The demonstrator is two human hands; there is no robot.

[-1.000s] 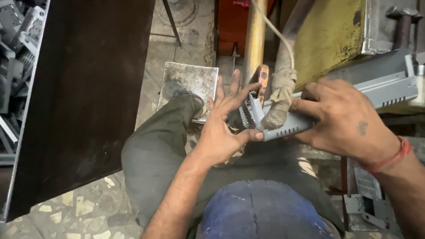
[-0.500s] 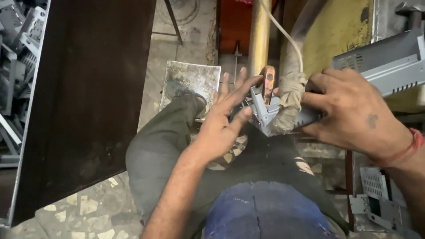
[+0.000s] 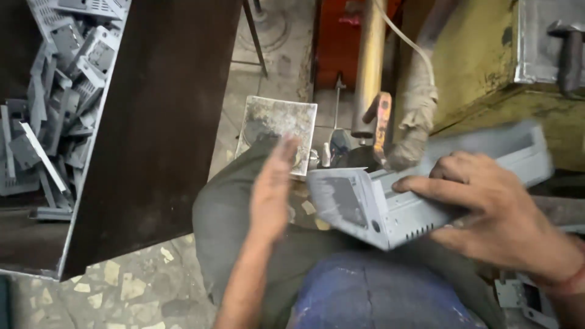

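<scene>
My right hand (image 3: 487, 213) grips a long grey sheet-metal housing (image 3: 390, 204) and holds it over my lap, one end panel facing me and the rest running off to the upper right, blurred. My left hand (image 3: 272, 186) hovers just left of that end, flat and edge-on, fingers together and pointing away, touching nothing. Both hands are above my knees, which are in dark trousers and a blue cloth.
A dark metal bin (image 3: 158, 122) at the left holds several similar grey housings (image 3: 55, 91). Ahead stand a brass-coloured post (image 3: 370, 67), a cloth-wrapped cable (image 3: 417, 122), a pedal plate (image 3: 277, 125) on the floor and a yellow machine base (image 3: 475, 55).
My left hand has let go of the housing's end and pulled back to the left. My right hand has drawn the housing toward me and lower, turning its end panel into view.
</scene>
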